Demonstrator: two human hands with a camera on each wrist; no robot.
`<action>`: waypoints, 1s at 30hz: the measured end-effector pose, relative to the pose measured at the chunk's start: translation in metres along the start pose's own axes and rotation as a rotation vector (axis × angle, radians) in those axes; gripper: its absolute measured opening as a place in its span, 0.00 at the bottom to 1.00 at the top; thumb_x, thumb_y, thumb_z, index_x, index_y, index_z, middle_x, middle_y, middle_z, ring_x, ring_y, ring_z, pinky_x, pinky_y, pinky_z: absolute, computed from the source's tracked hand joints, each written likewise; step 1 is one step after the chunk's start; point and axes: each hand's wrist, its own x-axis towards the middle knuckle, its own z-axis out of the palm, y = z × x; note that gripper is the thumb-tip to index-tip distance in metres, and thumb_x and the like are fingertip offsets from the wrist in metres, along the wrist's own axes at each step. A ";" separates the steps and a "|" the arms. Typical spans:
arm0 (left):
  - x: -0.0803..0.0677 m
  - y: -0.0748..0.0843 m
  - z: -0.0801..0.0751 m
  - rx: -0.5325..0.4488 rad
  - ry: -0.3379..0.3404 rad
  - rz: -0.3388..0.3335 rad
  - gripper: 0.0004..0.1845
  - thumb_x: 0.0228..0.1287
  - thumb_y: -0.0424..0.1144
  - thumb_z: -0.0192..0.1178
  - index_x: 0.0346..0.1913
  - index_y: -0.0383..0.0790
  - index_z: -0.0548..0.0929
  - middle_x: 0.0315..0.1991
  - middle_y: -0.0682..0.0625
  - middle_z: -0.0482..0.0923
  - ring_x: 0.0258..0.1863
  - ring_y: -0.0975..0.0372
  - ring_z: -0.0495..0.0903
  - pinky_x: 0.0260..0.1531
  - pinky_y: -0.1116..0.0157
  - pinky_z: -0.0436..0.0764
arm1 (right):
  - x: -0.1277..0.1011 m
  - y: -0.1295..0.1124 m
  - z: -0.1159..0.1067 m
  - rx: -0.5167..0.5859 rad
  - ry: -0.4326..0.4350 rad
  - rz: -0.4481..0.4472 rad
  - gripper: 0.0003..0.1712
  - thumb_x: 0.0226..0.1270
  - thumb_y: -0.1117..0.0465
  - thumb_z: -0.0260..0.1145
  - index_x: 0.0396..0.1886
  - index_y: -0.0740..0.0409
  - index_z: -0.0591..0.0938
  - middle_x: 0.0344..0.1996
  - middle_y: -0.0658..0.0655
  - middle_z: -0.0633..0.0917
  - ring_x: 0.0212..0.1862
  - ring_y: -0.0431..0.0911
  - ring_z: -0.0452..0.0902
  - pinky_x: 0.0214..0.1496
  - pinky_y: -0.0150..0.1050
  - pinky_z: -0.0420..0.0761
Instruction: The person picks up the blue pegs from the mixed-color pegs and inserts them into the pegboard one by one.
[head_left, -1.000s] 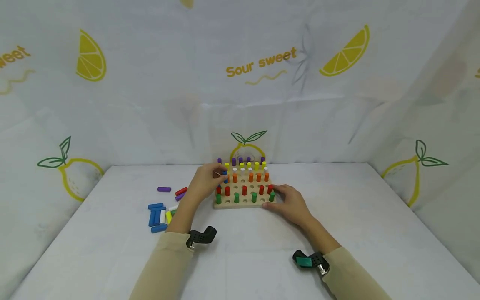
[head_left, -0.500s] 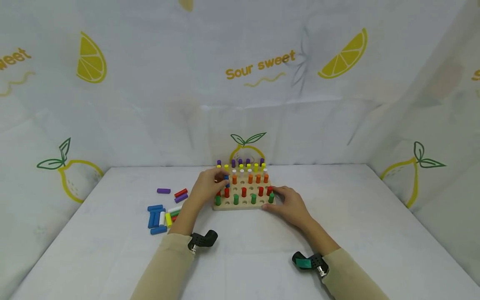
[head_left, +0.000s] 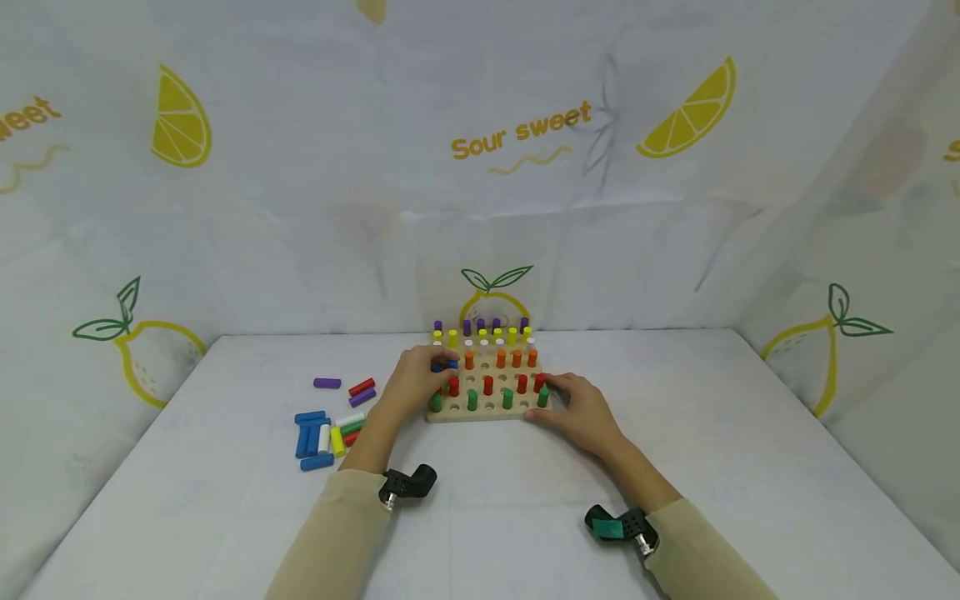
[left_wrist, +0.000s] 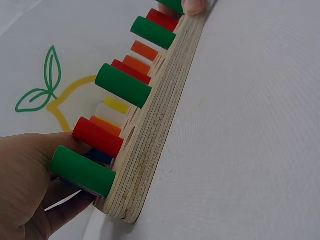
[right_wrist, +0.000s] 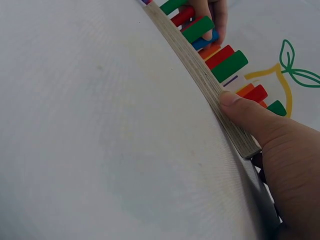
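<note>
A wooden pegboard (head_left: 480,415) stands at the table's middle, with upright pegs in rows of purple, yellow, white, orange, red and green. My left hand (head_left: 412,383) reaches over its left side and pinches a blue peg (head_left: 452,364) between thumb and fingers, low among the holes in front of the orange row. In the right wrist view that blue peg (right_wrist: 206,40) shows under the fingertips. My right hand (head_left: 585,412) grips the board's front right corner, its thumb (right_wrist: 231,99) against the front edge. Green pegs (left_wrist: 82,171) partly cover the left fingers in the left wrist view.
Left of the board lies a loose group of pegs, including several blue pegs (head_left: 312,440), a yellow peg (head_left: 337,442) and a purple peg (head_left: 327,383). A white cloth (head_left: 510,517) covers the table, and a lemon-printed sheet (head_left: 315,208) hangs behind.
My left hand has moved down and slightly toward me over the board, bringing the blue peg from above the orange row to the holes in front of it. The right hand stays in place.
</note>
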 end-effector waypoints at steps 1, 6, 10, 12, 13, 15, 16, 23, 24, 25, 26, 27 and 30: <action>0.000 0.000 0.000 0.001 -0.001 -0.002 0.12 0.67 0.39 0.67 0.52 0.44 0.87 0.47 0.50 0.88 0.46 0.58 0.83 0.58 0.55 0.83 | 0.000 0.000 0.000 0.002 0.000 0.001 0.45 0.55 0.41 0.78 0.68 0.57 0.77 0.61 0.61 0.82 0.69 0.60 0.72 0.72 0.61 0.70; -0.003 0.008 0.000 0.102 -0.018 -0.015 0.13 0.68 0.40 0.67 0.53 0.45 0.87 0.51 0.50 0.87 0.50 0.57 0.83 0.60 0.54 0.82 | -0.001 0.001 -0.001 0.001 -0.005 0.002 0.45 0.55 0.41 0.78 0.69 0.57 0.77 0.61 0.62 0.82 0.69 0.60 0.72 0.72 0.61 0.70; -0.004 0.011 -0.001 0.159 -0.026 -0.014 0.13 0.68 0.41 0.67 0.53 0.45 0.88 0.52 0.49 0.87 0.51 0.57 0.82 0.60 0.53 0.81 | -0.001 0.001 -0.002 -0.005 0.002 0.003 0.45 0.55 0.41 0.78 0.69 0.57 0.77 0.60 0.61 0.82 0.69 0.59 0.72 0.72 0.61 0.71; -0.004 0.009 -0.001 0.135 -0.022 -0.017 0.13 0.68 0.41 0.66 0.53 0.45 0.88 0.53 0.49 0.86 0.52 0.57 0.82 0.61 0.53 0.81 | -0.001 0.001 -0.002 -0.004 0.005 0.001 0.45 0.55 0.41 0.78 0.69 0.57 0.77 0.61 0.61 0.82 0.69 0.59 0.72 0.72 0.60 0.71; -0.004 0.007 -0.002 0.119 -0.019 -0.018 0.13 0.68 0.41 0.66 0.53 0.45 0.88 0.54 0.49 0.86 0.52 0.57 0.82 0.61 0.53 0.81 | 0.000 0.001 -0.001 -0.001 0.005 0.000 0.44 0.55 0.41 0.78 0.69 0.57 0.77 0.61 0.61 0.82 0.69 0.59 0.72 0.72 0.60 0.71; -0.005 0.004 -0.004 0.093 -0.016 -0.018 0.13 0.69 0.41 0.66 0.53 0.45 0.88 0.54 0.49 0.86 0.53 0.57 0.81 0.62 0.53 0.80 | 0.000 0.001 0.001 0.002 0.005 -0.001 0.44 0.55 0.41 0.78 0.68 0.56 0.77 0.61 0.61 0.82 0.69 0.59 0.72 0.72 0.60 0.71; -0.007 0.003 -0.007 0.083 -0.015 -0.020 0.12 0.69 0.41 0.65 0.52 0.44 0.88 0.53 0.49 0.86 0.52 0.57 0.81 0.61 0.53 0.81 | 0.001 0.000 0.003 0.003 0.001 -0.004 0.44 0.55 0.41 0.78 0.68 0.56 0.77 0.60 0.61 0.83 0.68 0.59 0.73 0.72 0.60 0.71; -0.021 -0.004 -0.031 0.014 0.070 -0.039 0.12 0.72 0.43 0.62 0.50 0.43 0.88 0.47 0.48 0.88 0.50 0.56 0.84 0.53 0.54 0.84 | 0.002 -0.005 0.006 -0.002 -0.012 -0.013 0.45 0.55 0.40 0.77 0.68 0.56 0.77 0.61 0.61 0.82 0.68 0.59 0.73 0.72 0.60 0.71; -0.024 -0.005 -0.035 0.016 0.085 -0.036 0.12 0.73 0.43 0.61 0.51 0.42 0.88 0.47 0.48 0.89 0.50 0.55 0.84 0.53 0.54 0.85 | 0.002 -0.005 0.006 -0.004 -0.011 -0.012 0.45 0.55 0.40 0.77 0.69 0.57 0.77 0.61 0.61 0.82 0.68 0.59 0.73 0.71 0.60 0.72; -0.026 -0.005 -0.039 0.026 0.094 -0.032 0.12 0.73 0.43 0.61 0.51 0.42 0.88 0.47 0.48 0.89 0.50 0.55 0.85 0.52 0.54 0.85 | 0.002 -0.005 0.005 -0.009 -0.010 -0.010 0.45 0.56 0.40 0.77 0.69 0.57 0.77 0.61 0.61 0.82 0.68 0.59 0.73 0.71 0.60 0.72; -0.029 -0.006 -0.044 0.044 0.104 -0.024 0.13 0.73 0.43 0.60 0.51 0.42 0.88 0.47 0.47 0.89 0.50 0.54 0.85 0.52 0.54 0.86 | 0.002 -0.005 0.004 -0.015 -0.006 -0.006 0.45 0.56 0.40 0.77 0.69 0.57 0.77 0.61 0.61 0.82 0.68 0.59 0.73 0.71 0.60 0.72; -0.032 -0.006 -0.049 0.062 0.107 -0.022 0.13 0.74 0.44 0.60 0.51 0.42 0.88 0.48 0.47 0.89 0.51 0.54 0.84 0.51 0.54 0.86 | 0.002 -0.004 0.003 -0.020 -0.005 -0.001 0.45 0.56 0.40 0.77 0.69 0.57 0.77 0.61 0.62 0.82 0.68 0.59 0.73 0.71 0.59 0.72; -0.045 -0.008 -0.065 0.128 0.113 -0.006 0.14 0.74 0.45 0.59 0.52 0.42 0.87 0.48 0.47 0.89 0.50 0.53 0.84 0.51 0.53 0.86 | 0.002 -0.001 0.001 -0.037 -0.009 0.007 0.45 0.56 0.39 0.76 0.69 0.57 0.76 0.62 0.62 0.81 0.68 0.60 0.72 0.71 0.60 0.72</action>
